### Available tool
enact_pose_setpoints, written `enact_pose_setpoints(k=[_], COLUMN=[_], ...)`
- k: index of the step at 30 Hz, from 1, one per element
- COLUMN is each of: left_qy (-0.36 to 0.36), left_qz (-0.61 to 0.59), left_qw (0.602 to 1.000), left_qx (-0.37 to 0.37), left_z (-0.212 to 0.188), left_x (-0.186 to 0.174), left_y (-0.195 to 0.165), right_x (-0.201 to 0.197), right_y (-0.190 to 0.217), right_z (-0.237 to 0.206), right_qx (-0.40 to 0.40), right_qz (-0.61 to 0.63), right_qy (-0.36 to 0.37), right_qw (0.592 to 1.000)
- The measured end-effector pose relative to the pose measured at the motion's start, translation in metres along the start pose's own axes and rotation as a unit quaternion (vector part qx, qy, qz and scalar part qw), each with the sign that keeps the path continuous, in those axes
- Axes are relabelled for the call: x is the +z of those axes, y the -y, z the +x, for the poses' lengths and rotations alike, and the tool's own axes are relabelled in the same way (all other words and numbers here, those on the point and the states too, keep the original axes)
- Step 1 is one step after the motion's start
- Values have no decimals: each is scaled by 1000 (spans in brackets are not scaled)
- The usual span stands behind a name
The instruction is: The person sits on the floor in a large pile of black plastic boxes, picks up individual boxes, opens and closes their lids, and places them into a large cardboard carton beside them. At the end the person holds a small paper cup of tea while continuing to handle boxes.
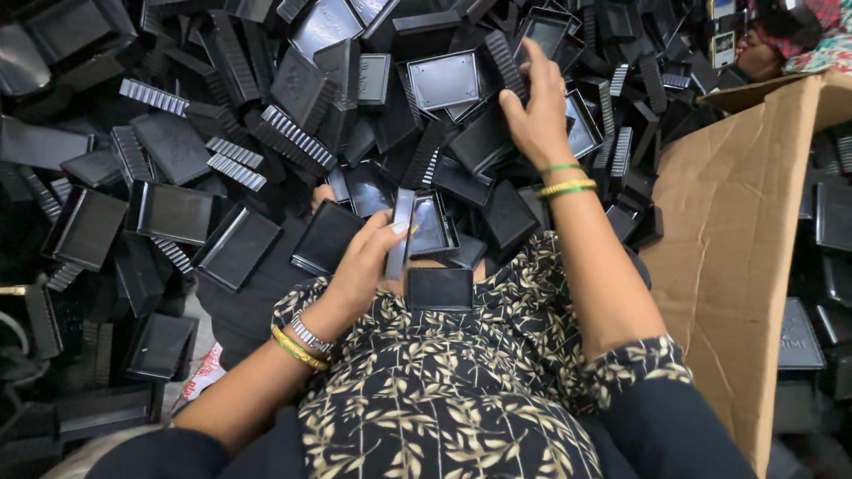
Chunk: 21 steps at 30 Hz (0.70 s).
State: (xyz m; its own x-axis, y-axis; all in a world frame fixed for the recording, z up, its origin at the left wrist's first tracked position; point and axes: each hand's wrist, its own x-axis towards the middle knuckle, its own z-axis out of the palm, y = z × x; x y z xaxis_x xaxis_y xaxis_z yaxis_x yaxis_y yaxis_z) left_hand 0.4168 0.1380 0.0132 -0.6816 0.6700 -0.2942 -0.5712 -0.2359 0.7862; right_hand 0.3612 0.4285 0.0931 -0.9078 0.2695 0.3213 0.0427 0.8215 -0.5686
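Head view, brown cardboard box (pixel 737 239) right, black trays (pixel 177 213)

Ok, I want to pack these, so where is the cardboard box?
In the head view the cardboard box stands on the right, beside the right arm, with black plastic trays heaped around it.

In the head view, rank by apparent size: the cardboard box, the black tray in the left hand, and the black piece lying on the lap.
1. cardboard box, by far the largest.
2. black tray in the left hand.
3. black piece on the lap.

The last two look close in size, so their order is unsure.
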Motion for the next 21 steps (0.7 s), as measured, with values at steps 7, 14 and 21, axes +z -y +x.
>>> enact_pose_setpoints(k=[7, 14, 21], left_qy=[22, -12, 21], left_qz=[-3, -38, -105], left_qw=[998, 999, 987], left_qx=[58, 9, 122], left_z=[6, 1, 5], left_x=[26, 28, 25], left_y=[-7, -22, -28], right_x=[3, 7, -5], right_y=[-12, -6, 31], right_z=[-4, -7, -111], right_qx=[-144, 58, 119], right_qz=[-67, -48, 406], right_qy=[-9, -2, 119], right_qw=[987, 997, 898])
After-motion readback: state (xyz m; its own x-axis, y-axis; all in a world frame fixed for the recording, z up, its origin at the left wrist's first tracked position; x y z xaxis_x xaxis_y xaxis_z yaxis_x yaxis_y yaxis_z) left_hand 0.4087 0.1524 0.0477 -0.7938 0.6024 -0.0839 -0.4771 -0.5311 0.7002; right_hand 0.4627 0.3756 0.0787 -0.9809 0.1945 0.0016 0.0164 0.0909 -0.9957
